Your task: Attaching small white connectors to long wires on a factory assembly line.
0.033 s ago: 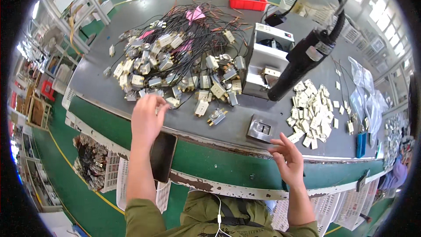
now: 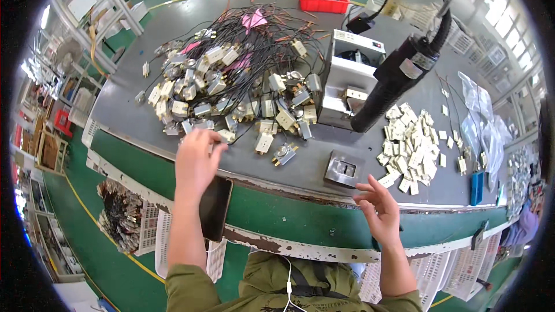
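My left hand (image 2: 198, 160) is at the front edge of a heap of small metal-and-cream wired parts (image 2: 217, 86). Its thumb stands apart from its fingers, whose tips reach toward the parts; no object shows in it. Beside the thumb lies one cream-faced part (image 2: 227, 136). My right hand (image 2: 380, 210) hovers over the front table edge, fingers spread and holding nothing. Just beyond its fingertips sits a square metal block with a recess (image 2: 345, 169). Farther right lies a pile of flat cream plastic pieces (image 2: 409, 149).
A black cylindrical tool (image 2: 393, 84) hangs tilted before a grey metal machine (image 2: 341, 97). At the back stands a red bin (image 2: 324, 0). A dark phone-like slab (image 2: 215, 208) lies near my left forearm. Clear plastic bags (image 2: 484, 121) and a blue holder (image 2: 476, 188) are at right.
My left hand has shifted very slightly rightward along the front of the heap. The right hand stays in place.
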The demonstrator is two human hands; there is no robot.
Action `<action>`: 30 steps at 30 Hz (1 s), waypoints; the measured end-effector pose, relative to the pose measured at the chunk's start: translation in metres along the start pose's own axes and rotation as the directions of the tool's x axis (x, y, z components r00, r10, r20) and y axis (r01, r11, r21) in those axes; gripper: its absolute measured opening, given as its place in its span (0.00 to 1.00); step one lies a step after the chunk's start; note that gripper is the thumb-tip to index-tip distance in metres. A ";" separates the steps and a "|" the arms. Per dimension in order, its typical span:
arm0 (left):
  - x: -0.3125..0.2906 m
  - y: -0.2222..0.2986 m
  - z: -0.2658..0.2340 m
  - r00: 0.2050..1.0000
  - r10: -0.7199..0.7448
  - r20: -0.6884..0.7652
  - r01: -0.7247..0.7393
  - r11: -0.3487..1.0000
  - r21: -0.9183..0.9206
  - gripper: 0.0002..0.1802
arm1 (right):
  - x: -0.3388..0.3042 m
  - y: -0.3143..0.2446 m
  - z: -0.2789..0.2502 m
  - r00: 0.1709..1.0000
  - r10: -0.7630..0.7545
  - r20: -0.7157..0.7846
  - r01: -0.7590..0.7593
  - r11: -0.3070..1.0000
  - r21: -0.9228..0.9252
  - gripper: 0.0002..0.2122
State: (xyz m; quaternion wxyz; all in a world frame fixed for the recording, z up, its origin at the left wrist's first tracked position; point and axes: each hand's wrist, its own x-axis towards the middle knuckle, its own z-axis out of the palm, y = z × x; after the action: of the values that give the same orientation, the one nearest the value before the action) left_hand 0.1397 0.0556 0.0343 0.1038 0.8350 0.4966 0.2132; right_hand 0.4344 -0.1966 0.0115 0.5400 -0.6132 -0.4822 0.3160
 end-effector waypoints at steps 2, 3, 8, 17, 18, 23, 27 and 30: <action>-0.005 0.003 0.015 0.993 0.104 -0.057 -0.102 0.994 0.040 0.11 | -0.001 0.004 0.003 0.995 0.092 -0.027 -0.091 0.994 0.052 0.25; -0.005 0.006 0.021 0.986 0.141 -0.092 -0.136 0.989 0.061 0.11 | -0.002 0.005 0.005 0.995 0.101 -0.012 -0.100 0.994 0.048 0.24; -0.017 0.026 0.006 0.947 0.231 -0.222 -0.233 0.972 0.017 0.08 | 0.001 -0.001 0.010 0.995 -0.004 0.103 0.006 1.000 -0.019 0.20; -0.088 0.109 -0.038 0.805 0.417 0.421 -0.104 0.799 -0.592 0.10 | 0.003 -0.037 0.076 0.772 0.002 0.636 -0.301 0.882 0.362 0.29; -0.081 0.107 -0.038 0.716 0.566 0.409 -0.168 0.707 -0.687 0.12 | 0.000 -0.042 0.074 0.762 0.038 0.646 -0.350 0.864 0.362 0.27; -0.042 0.077 -0.025 0.471 0.510 0.719 0.322 0.660 -0.679 0.26 | -0.017 -0.071 0.029 0.724 -0.080 0.685 0.046 0.997 0.068 0.24; -0.052 0.080 0.002 0.881 0.345 0.322 0.365 -0.063 -0.929 0.25 | -0.014 -0.078 0.005 0.673 -0.115 0.731 0.146 0.989 0.021 0.23; -0.059 0.079 0.003 0.988 0.130 0.087 0.080 0.056 -0.995 0.17 | 0.003 -0.060 0.001 0.827 0.273 0.491 -0.180 0.957 -0.229 0.17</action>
State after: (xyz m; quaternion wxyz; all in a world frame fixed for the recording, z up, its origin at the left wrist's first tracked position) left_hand 0.1788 -0.0339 0.0474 0.6828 0.5568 0.1900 0.4331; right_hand 0.4192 -0.1967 0.0698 0.2936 -0.6029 -0.5584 0.4883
